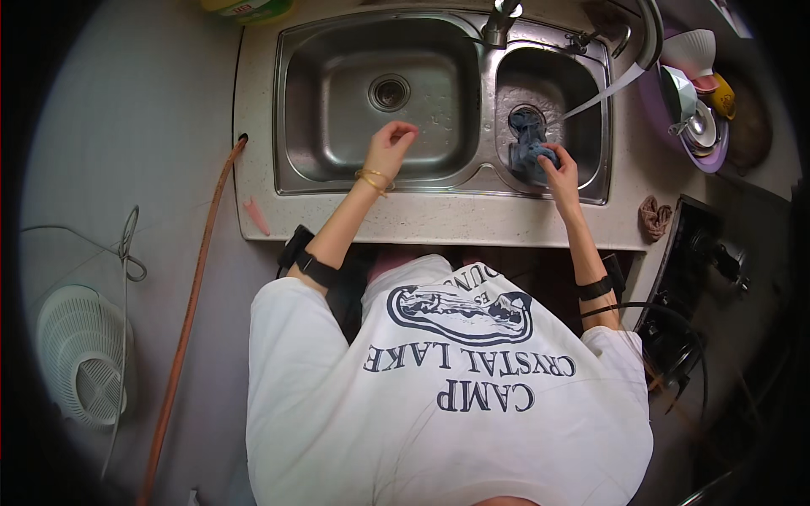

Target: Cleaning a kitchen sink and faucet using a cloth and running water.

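Observation:
A wet blue-grey cloth lies bunched over the drain of the small right sink basin. My right hand pinches its near end between thumb and fingers. From a curved faucet spout at upper right, a stream of water runs down to the cloth. Above the near part of the large left basin hangs my left hand, fingers curled towards the thumb, with nothing visible in it. That basin shows its drain and scattered water drops.
A purple basin of bowls and utensils stands right of the sink. A brown crumpled cloth lies near the black gas stove. On the counter's left corner is a pink object. An orange hose and a white slatted basket are at left.

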